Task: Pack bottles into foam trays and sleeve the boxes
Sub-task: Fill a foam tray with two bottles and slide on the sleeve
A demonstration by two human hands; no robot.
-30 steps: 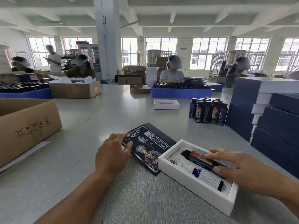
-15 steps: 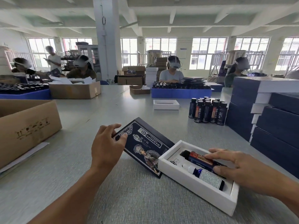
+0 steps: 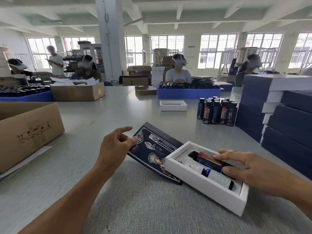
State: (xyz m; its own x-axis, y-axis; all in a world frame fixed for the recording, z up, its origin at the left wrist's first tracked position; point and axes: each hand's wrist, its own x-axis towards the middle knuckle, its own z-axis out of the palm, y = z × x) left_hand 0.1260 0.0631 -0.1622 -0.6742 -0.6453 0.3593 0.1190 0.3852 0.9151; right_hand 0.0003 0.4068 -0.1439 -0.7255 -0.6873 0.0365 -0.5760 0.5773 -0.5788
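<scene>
Head view: the white foam tray [image 3: 202,182] lies on the grey table [image 3: 135,208], with a dark bottle [image 3: 207,158] and a blue dropper bottle [image 3: 217,177] lying side by side in it. The right hand [image 3: 253,171] rests on the dark bottle – fingers nearly straight, not closed around it. The left hand [image 3: 116,147] holds the edge of the dark printed sleeve [image 3: 155,149], which is tilted, its near end touching the tray. More bottles [image 3: 217,109] stand upright farther back, just beside the stacked navy boxes [image 3: 276,115].
</scene>
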